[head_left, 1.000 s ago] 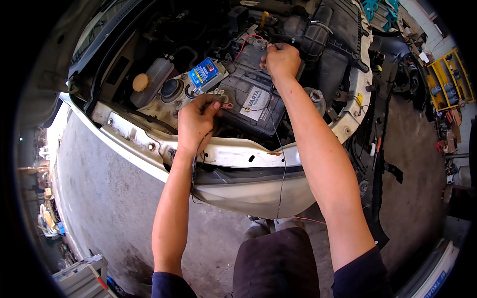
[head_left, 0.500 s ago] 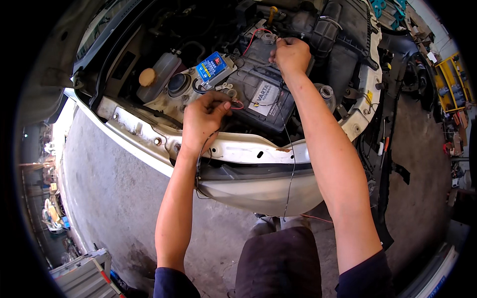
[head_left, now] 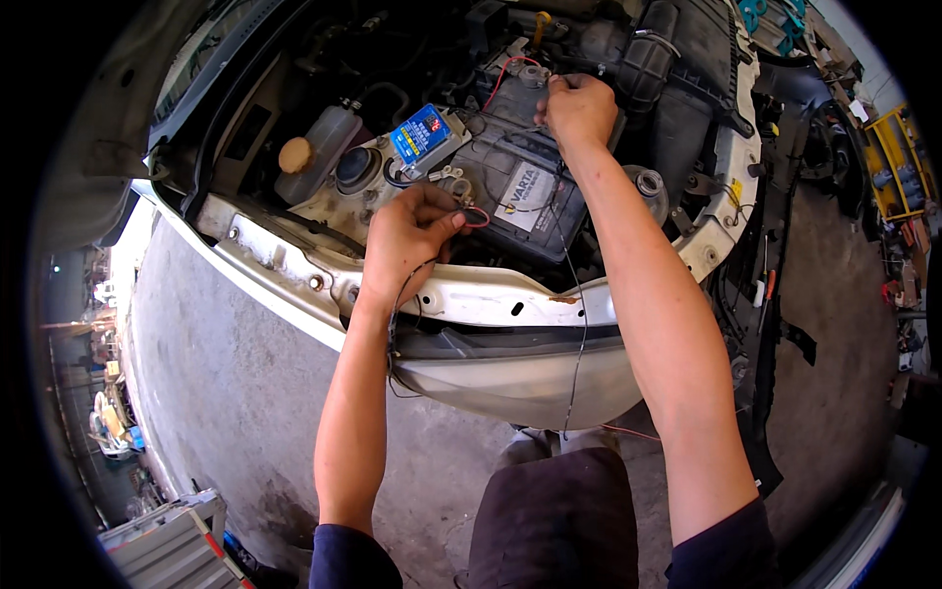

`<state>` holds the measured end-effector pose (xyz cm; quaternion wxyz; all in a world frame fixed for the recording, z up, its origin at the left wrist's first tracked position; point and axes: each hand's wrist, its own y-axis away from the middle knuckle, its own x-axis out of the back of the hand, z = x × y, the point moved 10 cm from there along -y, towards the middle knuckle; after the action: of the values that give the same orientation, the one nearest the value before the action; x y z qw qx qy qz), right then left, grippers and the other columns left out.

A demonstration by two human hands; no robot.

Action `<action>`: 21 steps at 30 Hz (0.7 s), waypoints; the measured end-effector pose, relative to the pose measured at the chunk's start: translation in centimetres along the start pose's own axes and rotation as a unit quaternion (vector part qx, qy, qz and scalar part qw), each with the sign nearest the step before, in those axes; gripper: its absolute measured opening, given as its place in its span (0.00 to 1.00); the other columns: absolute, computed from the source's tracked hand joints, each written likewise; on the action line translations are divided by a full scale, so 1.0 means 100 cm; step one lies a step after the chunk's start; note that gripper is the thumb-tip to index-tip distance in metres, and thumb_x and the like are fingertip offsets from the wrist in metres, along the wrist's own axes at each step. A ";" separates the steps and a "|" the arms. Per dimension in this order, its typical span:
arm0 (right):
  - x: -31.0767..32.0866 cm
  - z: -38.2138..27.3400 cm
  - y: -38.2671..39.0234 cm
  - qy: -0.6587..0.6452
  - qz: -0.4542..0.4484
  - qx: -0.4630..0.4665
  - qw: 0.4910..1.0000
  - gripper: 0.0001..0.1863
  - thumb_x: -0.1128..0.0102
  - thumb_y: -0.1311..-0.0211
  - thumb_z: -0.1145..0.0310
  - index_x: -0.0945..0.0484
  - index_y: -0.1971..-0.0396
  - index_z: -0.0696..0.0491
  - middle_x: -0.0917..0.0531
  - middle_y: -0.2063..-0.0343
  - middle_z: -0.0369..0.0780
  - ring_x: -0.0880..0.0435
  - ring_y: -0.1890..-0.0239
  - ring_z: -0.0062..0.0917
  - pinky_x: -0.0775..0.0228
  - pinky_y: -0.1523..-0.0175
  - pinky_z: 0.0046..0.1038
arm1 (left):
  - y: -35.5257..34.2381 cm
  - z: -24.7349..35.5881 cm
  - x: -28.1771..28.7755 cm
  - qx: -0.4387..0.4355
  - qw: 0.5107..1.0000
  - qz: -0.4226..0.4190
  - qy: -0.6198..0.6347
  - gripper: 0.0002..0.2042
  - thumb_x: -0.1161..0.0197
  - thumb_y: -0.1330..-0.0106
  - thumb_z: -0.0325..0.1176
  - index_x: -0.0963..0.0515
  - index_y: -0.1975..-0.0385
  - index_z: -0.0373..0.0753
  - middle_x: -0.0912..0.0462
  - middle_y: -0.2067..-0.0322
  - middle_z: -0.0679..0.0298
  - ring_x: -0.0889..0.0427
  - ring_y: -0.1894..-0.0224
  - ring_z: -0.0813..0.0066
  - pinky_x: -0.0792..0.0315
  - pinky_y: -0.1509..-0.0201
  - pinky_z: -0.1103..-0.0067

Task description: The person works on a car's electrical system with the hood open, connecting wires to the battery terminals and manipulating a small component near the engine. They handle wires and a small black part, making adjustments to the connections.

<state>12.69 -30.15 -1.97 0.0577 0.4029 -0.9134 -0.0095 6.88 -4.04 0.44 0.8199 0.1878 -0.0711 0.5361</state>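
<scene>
Thin red-and-black wire lead (head_left: 475,218) sits pinched in the fingertips of the left hand (head_left: 407,236), its small red loop poking out just past the thumb toward the black rectangular car battery (head_left: 520,191). From the grip the dark strand drops along the inside of the left wrist and hangs down over the white front crossmember (head_left: 471,294) of the open engine bay. The battery lies just beyond and slightly to the right of that hand, its long axis running from the near edge up toward the far terminal, so the left hand is the nearer one to the battery's near end.

The right hand (head_left: 579,108) reaches further in, fingers curled and closed at the far battery post, where a second red wire (head_left: 505,69) arcs up; what exactly it grips there is too small to tell. A second thin dark strand hangs from the battery top down past the bumper, beside the right forearm.

A blue-faced rectangular box (head_left: 422,134) rests left of the battery, beside a translucent fluid reservoir with a tan cap (head_left: 314,162).
</scene>
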 end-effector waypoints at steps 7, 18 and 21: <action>-0.001 0.000 0.002 0.000 -0.002 -0.006 1.000 0.12 0.40 0.33 0.69 0.17 0.64 0.64 0.16 0.82 0.41 0.18 0.84 0.23 0.26 0.77 0.25 | 0.000 -0.008 0.008 0.020 0.999 0.035 -0.036 0.09 0.35 0.31 0.31 0.17 0.63 0.30 0.14 0.74 0.64 0.27 0.79 0.86 0.34 0.76 0.86; 0.000 0.000 0.000 0.012 0.001 0.006 1.000 0.12 0.40 0.33 0.68 0.16 0.63 0.64 0.16 0.82 0.41 0.18 0.84 0.22 0.25 0.76 0.25 | -0.005 -0.014 0.017 0.051 0.996 0.051 -0.045 0.13 0.33 0.34 0.37 0.15 0.65 0.31 0.17 0.79 0.66 0.29 0.83 0.86 0.36 0.79 0.85; 0.000 0.002 -0.002 0.013 0.003 0.011 1.000 0.12 0.40 0.33 0.68 0.16 0.63 0.64 0.16 0.82 0.41 0.18 0.84 0.22 0.24 0.76 0.25 | -0.008 -0.014 0.016 0.033 0.991 0.069 -0.110 0.13 0.33 0.34 0.38 0.15 0.66 0.30 0.18 0.79 0.66 0.29 0.83 0.86 0.36 0.79 0.85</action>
<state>12.83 -30.26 -2.15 0.0655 0.4009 -0.9138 0.0063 8.12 -2.40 -0.46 0.7616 0.2675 -0.1553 0.5695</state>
